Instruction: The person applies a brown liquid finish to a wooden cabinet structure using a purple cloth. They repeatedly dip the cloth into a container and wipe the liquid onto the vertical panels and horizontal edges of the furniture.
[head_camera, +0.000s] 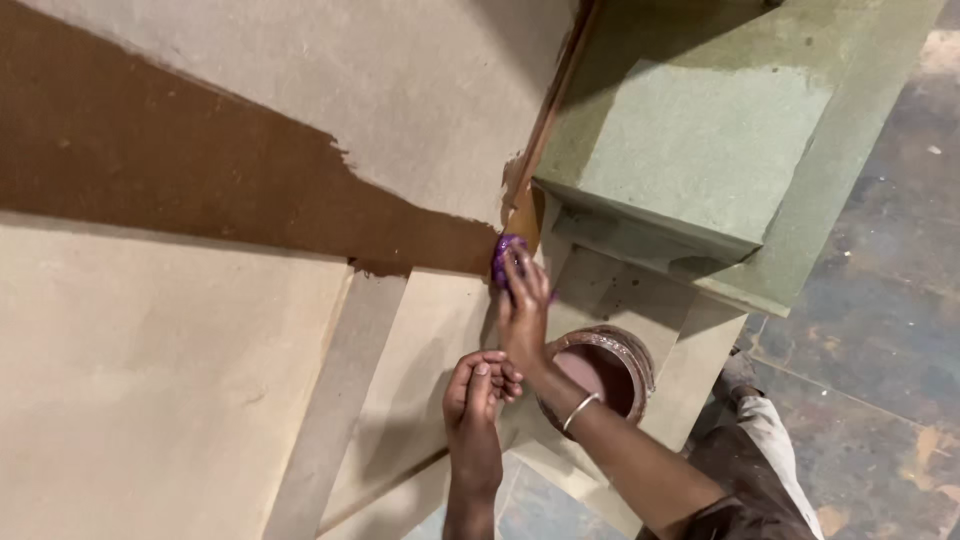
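1. Overhead, the right hand (524, 305) is pressing a small crumpled purple cloth pad (507, 256) against the edge of a large flat beige fibreboard panel (170, 400), right where a dark brown stained band (200, 185) is ending beside an upright green-tinted board box (700, 150).
2. Fingers are closing firmly over the pad, so only its upper part is showing.
3. Meanwhile, the left hand (478, 392) is resting loosely curled on the panel just below; whether it is holding anything cannot be told.
4. Sitting just beside the right wrist, a round rust-stained tin of reddish-brown stain (600, 370) is staying within easy reach.
5. Doing this well seems to call for light, even pressure, wiping along the band and keeping the pad off the still-bare board and the green box.
6. Bunched into a ball, the pad is showing no clear long axis; the stained band itself is running from the upper left down toward the pad.
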